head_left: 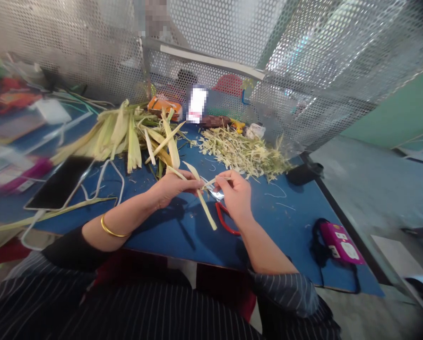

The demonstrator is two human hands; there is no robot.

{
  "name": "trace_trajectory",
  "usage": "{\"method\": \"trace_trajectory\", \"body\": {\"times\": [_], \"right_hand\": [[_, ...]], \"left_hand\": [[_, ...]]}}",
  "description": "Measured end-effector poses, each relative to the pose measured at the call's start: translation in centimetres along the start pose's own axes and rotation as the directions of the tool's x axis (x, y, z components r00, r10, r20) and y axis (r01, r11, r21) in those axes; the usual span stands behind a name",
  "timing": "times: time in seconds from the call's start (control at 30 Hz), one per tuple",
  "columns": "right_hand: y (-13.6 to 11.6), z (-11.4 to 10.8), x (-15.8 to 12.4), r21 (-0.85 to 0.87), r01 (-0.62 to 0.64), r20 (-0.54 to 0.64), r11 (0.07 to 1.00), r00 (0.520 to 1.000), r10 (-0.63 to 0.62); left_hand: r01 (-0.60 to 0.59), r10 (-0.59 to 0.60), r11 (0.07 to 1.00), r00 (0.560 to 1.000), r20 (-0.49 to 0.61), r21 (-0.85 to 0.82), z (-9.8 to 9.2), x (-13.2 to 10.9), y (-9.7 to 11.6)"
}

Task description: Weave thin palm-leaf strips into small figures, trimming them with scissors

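My left hand (172, 188) is closed, pinching pale dried husk strips (206, 211) that cross at its fingertips. One strip hangs down toward the table's front, while others point up and back. Close by, my right hand (237, 194) pinches the end of a narrow strip running across from the left fingertips. Scissors with red handles (222, 218) show below and partly behind my right hand; whether any finger touches them I cannot tell. Beyond my left hand lies a heap of long husk leaves (117, 134).
A pile of short husk scraps (241, 150) covers the back right of the blue table (268, 226). A black phone (62, 182) with white cable lies left. A magenta box with a strap (342, 243) and a black cup (305, 174) sit right. Perforated metal sheet (211, 61) walls the back.
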State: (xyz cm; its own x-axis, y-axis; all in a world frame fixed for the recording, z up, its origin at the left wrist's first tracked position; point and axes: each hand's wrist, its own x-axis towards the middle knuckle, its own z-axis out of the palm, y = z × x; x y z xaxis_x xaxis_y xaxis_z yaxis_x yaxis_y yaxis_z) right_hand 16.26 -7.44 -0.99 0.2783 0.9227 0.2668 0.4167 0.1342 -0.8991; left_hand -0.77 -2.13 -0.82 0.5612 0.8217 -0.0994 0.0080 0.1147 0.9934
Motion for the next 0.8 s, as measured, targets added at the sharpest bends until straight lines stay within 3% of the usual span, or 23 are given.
{"method": "trace_trajectory", "body": {"times": [0.23, 0.4, 0.5, 0.6, 0.67, 0.8], "right_hand": [[0.3, 0.4, -0.1, -0.028, 0.016, 0.02, 0.999, 1.0, -0.015], [0.5, -0.1, 0.1, -0.084, 0.014, -0.028, 0.996, 0.999, -0.016], [0.8, -0.4, 0.5, -0.144, 0.002, 0.049, 0.99, 0.999, 0.005], [1.0, -0.5, 0.7, -0.177, 0.075, 0.155, 0.981, 0.987, -0.048], [1.1, -0.3, 0.6, -0.11, 0.076, 0.218, 0.991, 0.975, -0.051], [1.3, 0.6, 0.2, 0.148, -0.123, 0.232, 0.981, 0.969, 0.087]], "left_hand": [[-0.033, 0.034, 0.992, 0.999, -0.003, 0.126, 0.4, -0.2, -0.3], [-0.006, 0.003, 0.995, 0.999, 0.032, 0.101, 0.4, -0.2, -0.1], [0.065, -0.066, 0.997, 0.997, 0.034, 0.031, 0.3, -0.2, -0.1], [0.119, -0.118, 0.993, 0.991, 0.058, -0.013, 0.3, -0.3, -0.3], [0.126, -0.125, 0.992, 0.989, 0.08, -0.011, 0.4, -0.2, -0.4], [0.143, -0.14, 0.989, 0.983, 0.116, -0.022, 0.7, -0.2, -0.7]]}}
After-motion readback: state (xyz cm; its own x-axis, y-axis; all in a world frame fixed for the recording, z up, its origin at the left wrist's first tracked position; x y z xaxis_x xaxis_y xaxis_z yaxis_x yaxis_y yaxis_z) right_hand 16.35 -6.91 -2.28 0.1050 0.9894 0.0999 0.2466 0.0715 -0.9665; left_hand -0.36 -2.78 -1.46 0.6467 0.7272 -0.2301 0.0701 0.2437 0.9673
